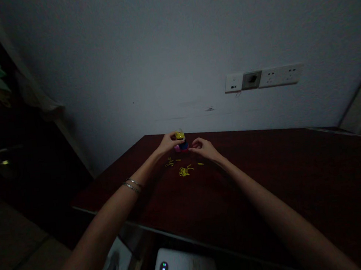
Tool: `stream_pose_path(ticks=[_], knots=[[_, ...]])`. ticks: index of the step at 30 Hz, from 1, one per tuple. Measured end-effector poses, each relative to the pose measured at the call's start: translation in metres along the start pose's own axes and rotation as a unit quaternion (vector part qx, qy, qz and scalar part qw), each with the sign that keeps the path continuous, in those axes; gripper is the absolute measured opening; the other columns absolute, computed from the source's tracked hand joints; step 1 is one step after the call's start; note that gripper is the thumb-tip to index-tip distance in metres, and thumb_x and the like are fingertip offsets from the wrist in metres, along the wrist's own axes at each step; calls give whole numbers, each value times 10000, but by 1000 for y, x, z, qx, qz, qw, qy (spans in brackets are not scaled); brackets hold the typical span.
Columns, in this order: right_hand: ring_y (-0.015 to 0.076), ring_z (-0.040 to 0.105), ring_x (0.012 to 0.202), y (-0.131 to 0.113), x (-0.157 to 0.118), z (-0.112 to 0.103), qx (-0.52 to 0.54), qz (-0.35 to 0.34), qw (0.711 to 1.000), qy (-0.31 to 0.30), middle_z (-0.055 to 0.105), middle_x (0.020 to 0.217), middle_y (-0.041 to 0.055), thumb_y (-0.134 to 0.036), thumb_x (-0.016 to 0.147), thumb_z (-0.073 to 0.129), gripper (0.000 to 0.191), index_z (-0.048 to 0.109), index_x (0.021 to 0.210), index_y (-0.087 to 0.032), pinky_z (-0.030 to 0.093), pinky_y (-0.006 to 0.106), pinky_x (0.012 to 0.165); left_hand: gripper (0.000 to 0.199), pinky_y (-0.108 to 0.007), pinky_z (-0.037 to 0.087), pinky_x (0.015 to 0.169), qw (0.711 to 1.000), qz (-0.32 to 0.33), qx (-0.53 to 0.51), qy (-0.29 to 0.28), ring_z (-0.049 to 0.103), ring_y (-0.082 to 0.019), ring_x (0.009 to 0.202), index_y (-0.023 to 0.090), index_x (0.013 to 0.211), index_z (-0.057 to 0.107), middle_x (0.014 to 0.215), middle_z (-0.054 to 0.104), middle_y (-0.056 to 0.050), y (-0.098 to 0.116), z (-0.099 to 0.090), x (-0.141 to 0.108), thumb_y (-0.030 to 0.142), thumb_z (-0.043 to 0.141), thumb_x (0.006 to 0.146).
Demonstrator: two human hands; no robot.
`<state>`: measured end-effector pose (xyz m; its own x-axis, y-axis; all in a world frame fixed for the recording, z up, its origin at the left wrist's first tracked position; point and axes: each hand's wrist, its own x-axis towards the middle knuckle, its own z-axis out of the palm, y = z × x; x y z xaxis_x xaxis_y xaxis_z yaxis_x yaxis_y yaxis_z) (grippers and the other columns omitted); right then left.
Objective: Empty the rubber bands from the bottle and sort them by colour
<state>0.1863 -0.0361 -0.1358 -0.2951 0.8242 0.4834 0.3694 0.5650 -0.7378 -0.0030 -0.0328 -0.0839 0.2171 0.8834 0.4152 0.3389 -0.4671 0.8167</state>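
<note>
My left hand (pixel 169 142) is closed around the side of a small toy (pixel 183 145) near the back of the table. The toy has a yellow upper part under what looks like a clear top, a dark blue lower part and pink at its base. My right hand (pixel 204 148) is just right of the base, fingers curled and thumb reaching to its edge; whatever lies between the fingertips is too small to make out. In front of the hands lie a tangle of yellow dough-like strands (pixel 184 171), a looser bunch of strands (pixel 169 162) and a short yellow piece (pixel 200 163).
The dark red table (pixel 269 177) meets a pale wall with a row of sockets (pixel 265 78). Below its front edge, a white box-like device (pixel 181 268) with small lights has a plug in its side. A dark door with a handle (pixel 5 150) stands at the left.
</note>
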Motion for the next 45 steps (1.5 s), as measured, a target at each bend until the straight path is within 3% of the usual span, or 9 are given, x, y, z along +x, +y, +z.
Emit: stream_pose_path(ticks=[3,6,8,12,17,21,27,38,45], knots=[[127,530,686,7,-1,3,18,-38,999,-19,603,859,36,-381,602,694,493,548,1011,-148,438,264,631,319,-316,443,777,1000,-4,2,-25,574,-132,767,88,881,601,861,636,-61,8,11,-7,157,701,586],[143,533,743,10,-3,7,1,-73,997,-28,598,878,39,-374,614,686,450,555,981,-149,435,282,688,353,-296,450,728,999,1,-6,-50,564,-122,739,91,904,576,854,621,-61,12,23,-12,152,704,580],[144,530,736,13,-4,7,-10,-71,997,-20,597,860,33,-372,625,675,416,557,959,-153,433,282,687,410,-274,449,693,999,11,-20,-32,556,-112,729,107,954,542,873,608,-57,12,26,-14,144,701,579],[149,533,736,20,-4,5,-45,-47,998,3,603,863,33,-331,629,676,425,553,994,-153,436,291,694,364,-235,433,613,999,44,7,12,529,-93,675,143,973,504,858,584,-27,13,20,-16,199,647,642],[178,554,875,31,-2,4,-92,-58,994,18,606,971,55,-233,624,684,428,564,1031,-173,427,322,797,293,-247,420,661,988,73,121,-68,523,-106,708,135,952,582,844,598,-24,13,10,-19,155,564,660],[199,545,946,34,-2,5,-142,-67,987,25,588,1027,77,-226,644,680,481,544,1104,-180,416,342,842,373,-239,413,632,980,41,134,-139,518,-101,669,145,1032,581,802,599,-22,5,10,-21,114,510,666],[233,549,982,34,-6,4,-209,-60,976,-4,576,1083,112,-250,672,672,532,519,1175,-170,419,361,854,465,-197,397,524,969,-33,57,-240,492,-74,536,138,1139,485,672,557,8,-5,12,-26,88,486,676],[216,584,933,45,-2,3,-166,-58,984,-18,627,1025,79,-254,624,706,528,572,1131,-192,441,342,838,333,-227,425,550,957,-41,48,-283,558,-89,547,113,1103,512,718,611,-38,3,5,-23,261,495,805],[213,582,934,45,-3,1,-136,-72,988,-7,631,1018,72,-223,603,708,510,594,1098,-177,426,342,866,367,-231,428,542,959,-77,18,-273,585,-103,548,90,1040,538,722,638,-67,11,5,-26,356,556,789]])
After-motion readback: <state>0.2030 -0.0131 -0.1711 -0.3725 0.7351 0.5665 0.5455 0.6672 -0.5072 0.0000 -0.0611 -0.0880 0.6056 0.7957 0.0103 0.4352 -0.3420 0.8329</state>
